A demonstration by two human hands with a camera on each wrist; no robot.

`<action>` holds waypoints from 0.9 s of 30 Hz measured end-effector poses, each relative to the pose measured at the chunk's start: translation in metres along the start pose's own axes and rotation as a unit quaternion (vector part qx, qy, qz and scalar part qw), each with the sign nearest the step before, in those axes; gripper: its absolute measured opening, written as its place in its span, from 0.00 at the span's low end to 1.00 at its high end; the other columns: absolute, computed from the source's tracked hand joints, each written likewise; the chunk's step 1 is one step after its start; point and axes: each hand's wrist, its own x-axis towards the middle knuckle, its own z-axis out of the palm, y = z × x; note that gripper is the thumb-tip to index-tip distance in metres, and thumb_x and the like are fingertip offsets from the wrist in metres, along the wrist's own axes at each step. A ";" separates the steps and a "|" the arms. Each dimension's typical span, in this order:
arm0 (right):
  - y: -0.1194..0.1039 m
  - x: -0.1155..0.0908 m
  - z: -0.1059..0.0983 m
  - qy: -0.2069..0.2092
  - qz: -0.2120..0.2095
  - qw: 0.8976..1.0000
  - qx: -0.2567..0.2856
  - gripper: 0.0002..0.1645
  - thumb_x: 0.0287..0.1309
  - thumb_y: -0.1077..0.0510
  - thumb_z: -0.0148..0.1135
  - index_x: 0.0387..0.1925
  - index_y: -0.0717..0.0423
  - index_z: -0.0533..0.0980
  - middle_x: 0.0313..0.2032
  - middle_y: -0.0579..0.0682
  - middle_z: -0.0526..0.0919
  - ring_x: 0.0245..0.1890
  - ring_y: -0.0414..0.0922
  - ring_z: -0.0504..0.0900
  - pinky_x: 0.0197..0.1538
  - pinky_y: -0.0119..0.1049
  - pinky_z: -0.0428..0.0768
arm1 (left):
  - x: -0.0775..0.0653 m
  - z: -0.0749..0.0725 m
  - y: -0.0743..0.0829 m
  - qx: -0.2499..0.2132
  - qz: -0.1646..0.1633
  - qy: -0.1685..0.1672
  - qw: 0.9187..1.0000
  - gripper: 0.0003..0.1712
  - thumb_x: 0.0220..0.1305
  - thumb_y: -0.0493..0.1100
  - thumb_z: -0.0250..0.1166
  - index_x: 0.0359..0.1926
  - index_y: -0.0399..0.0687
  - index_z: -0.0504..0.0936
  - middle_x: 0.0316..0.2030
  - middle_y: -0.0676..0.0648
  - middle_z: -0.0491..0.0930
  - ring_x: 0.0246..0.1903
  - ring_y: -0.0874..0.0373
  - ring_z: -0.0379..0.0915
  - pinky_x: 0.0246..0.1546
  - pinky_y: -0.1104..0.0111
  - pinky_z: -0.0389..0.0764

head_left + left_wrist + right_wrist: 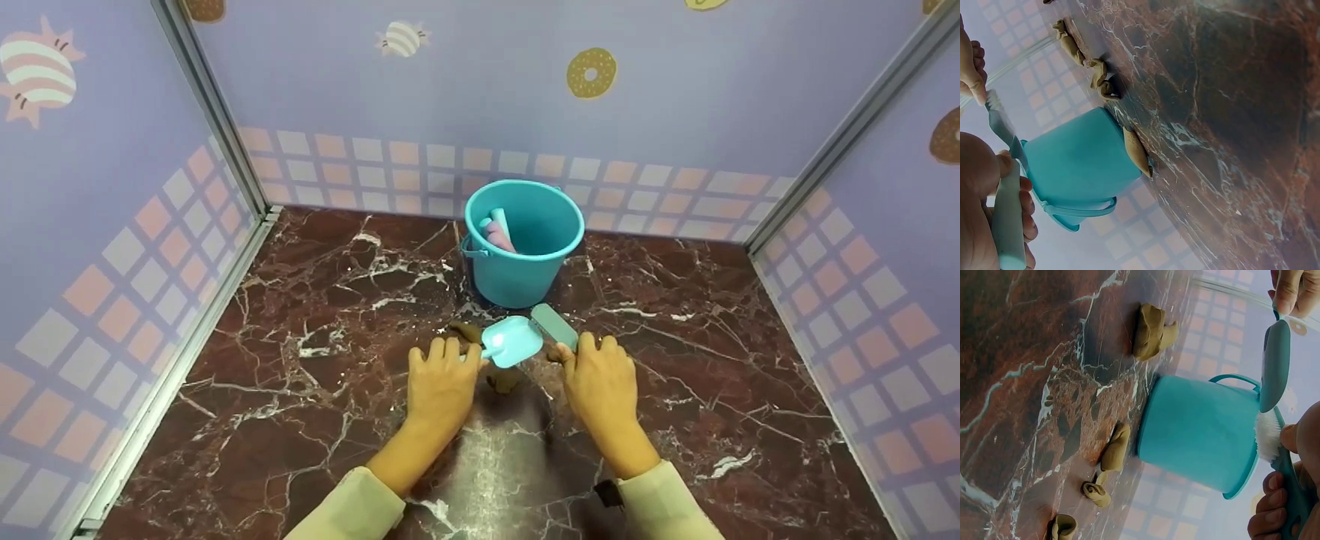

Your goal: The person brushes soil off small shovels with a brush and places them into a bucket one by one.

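My left hand grips the handle of a small light-blue scoop, its pan held over the floor in front of the bucket. In my right hand is a teal brush with white bristles, its head close to the scoop's pan. Brown, clay-like lumps lie on the floor beneath the tools; one lump is just below the scoop, another lump beside it. More brown pieces show in the right wrist view. Whether the pan holds anything small is unclear.
A turquoise bucket stands just beyond the hands, holding pink and light-blue items. Dark red marble floor with white specks extends around. Patterned purple walls enclose the back and both sides.
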 end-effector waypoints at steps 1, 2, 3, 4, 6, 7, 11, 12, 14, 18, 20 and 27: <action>0.000 0.000 0.000 -0.001 0.001 1.000 0.002 0.25 0.71 0.42 0.57 0.32 0.61 0.71 0.28 0.63 0.74 0.30 0.65 0.79 0.35 0.60 0.76 | 0.000 0.000 0.000 0.000 0.000 -0.004 1.000 0.23 0.62 0.63 0.55 0.30 0.50 0.79 0.26 0.46 0.75 0.27 0.49 0.69 0.27 0.57 0.66; 0.000 0.000 0.000 -0.001 0.001 1.000 0.004 0.25 0.72 0.42 0.57 0.32 0.61 0.71 0.28 0.63 0.74 0.30 0.64 0.79 0.35 0.60 0.76 | -0.001 0.000 -0.001 0.001 0.000 -0.009 1.000 0.22 0.62 0.63 0.57 0.30 0.51 0.80 0.26 0.46 0.76 0.27 0.49 0.69 0.27 0.57 0.66; 0.000 -0.001 0.000 -0.003 0.001 1.000 0.008 0.25 0.72 0.42 0.57 0.32 0.61 0.71 0.28 0.63 0.73 0.30 0.64 0.79 0.36 0.60 0.76 | -0.001 0.001 -0.002 0.003 -0.001 -0.014 1.000 0.22 0.61 0.63 0.58 0.30 0.51 0.80 0.26 0.46 0.76 0.27 0.50 0.69 0.27 0.57 0.66; 0.001 -0.001 -0.001 -0.004 0.001 1.000 0.012 0.25 0.72 0.42 0.57 0.32 0.61 0.71 0.28 0.62 0.73 0.30 0.64 0.79 0.36 0.60 0.76 | -0.001 0.001 -0.002 0.003 -0.001 -0.017 1.000 0.22 0.60 0.64 0.60 0.31 0.51 0.81 0.26 0.45 0.76 0.27 0.49 0.70 0.27 0.57 0.66; 0.001 -0.002 -0.001 -0.002 -0.003 1.000 0.019 0.25 0.72 0.42 0.57 0.31 0.60 0.70 0.27 0.62 0.73 0.29 0.63 0.78 0.36 0.59 0.76 | -0.001 0.001 -0.004 0.002 -0.003 -0.020 1.000 0.21 0.59 0.63 0.65 0.31 0.51 0.81 0.26 0.45 0.77 0.27 0.49 0.70 0.26 0.57 0.66; 0.000 -0.003 -0.002 0.001 -0.007 1.000 0.024 0.25 0.72 0.42 0.56 0.31 0.60 0.70 0.26 0.61 0.72 0.28 0.63 0.78 0.35 0.58 0.76 | -0.001 0.001 -0.005 0.001 -0.003 -0.021 1.000 0.21 0.58 0.63 0.67 0.31 0.51 0.82 0.26 0.45 0.77 0.27 0.49 0.71 0.26 0.57 0.66; -0.003 -0.008 -0.005 0.015 -0.025 0.998 0.047 0.25 0.71 0.41 0.58 0.28 0.57 0.68 0.23 0.56 0.68 0.23 0.58 0.73 0.30 0.54 0.74 | 0.000 0.001 -0.008 -0.010 -0.014 -0.040 0.999 0.20 0.58 0.61 0.71 0.32 0.50 0.82 0.27 0.44 0.78 0.29 0.48 0.73 0.26 0.57 0.68; -0.004 -0.009 -0.007 0.017 -0.030 0.998 0.052 0.26 0.71 0.41 0.58 0.28 0.57 0.67 0.23 0.55 0.66 0.22 0.57 0.72 0.29 0.53 0.73 | 0.001 0.001 -0.008 -0.019 -0.020 -0.050 0.998 0.20 0.58 0.61 0.71 0.33 0.50 0.82 0.27 0.44 0.78 0.30 0.48 0.73 0.26 0.56 0.68; -0.008 -0.012 -0.009 0.015 -0.039 0.997 0.066 0.25 0.71 0.41 0.57 0.28 0.55 0.67 0.23 0.53 0.65 0.21 0.53 0.69 0.28 0.51 0.71 | 0.002 -0.001 -0.011 -0.042 -0.037 -0.086 0.995 0.19 0.62 0.60 0.69 0.35 0.50 0.82 0.29 0.44 0.79 0.31 0.47 0.75 0.27 0.55 0.70; -0.016 -0.018 -0.015 0.003 -0.055 0.994 0.089 0.25 0.71 0.40 0.57 0.27 0.53 0.66 0.23 0.50 0.62 0.21 0.48 0.63 0.27 0.46 0.69 | 0.007 -0.007 -0.016 -0.135 -0.107 -0.190 0.967 0.17 0.69 0.58 0.64 0.36 0.51 0.81 0.28 0.45 0.80 0.31 0.45 0.78 0.27 0.53 0.75; -0.020 -0.020 -0.017 0.002 -0.065 0.993 0.097 0.24 0.71 0.41 0.58 0.27 0.53 0.66 0.23 0.49 0.61 0.21 0.47 0.62 0.27 0.45 0.68 | 0.010 -0.011 -0.018 -0.211 -0.161 -0.255 0.930 0.17 0.72 0.59 0.60 0.33 0.54 0.80 0.24 0.48 0.76 0.26 0.48 0.76 0.24 0.55 0.73; -0.030 -0.026 -0.018 0.015 -0.101 0.990 0.095 0.23 0.69 0.41 0.60 0.29 0.55 0.68 0.24 0.48 0.62 0.21 0.46 0.61 0.27 0.43 0.67 | 0.019 -0.017 -0.025 -0.668 -0.389 -0.441 0.456 0.24 0.80 0.56 0.47 0.32 0.44 0.74 0.20 0.53 0.68 0.17 0.64 0.63 0.16 0.73 0.65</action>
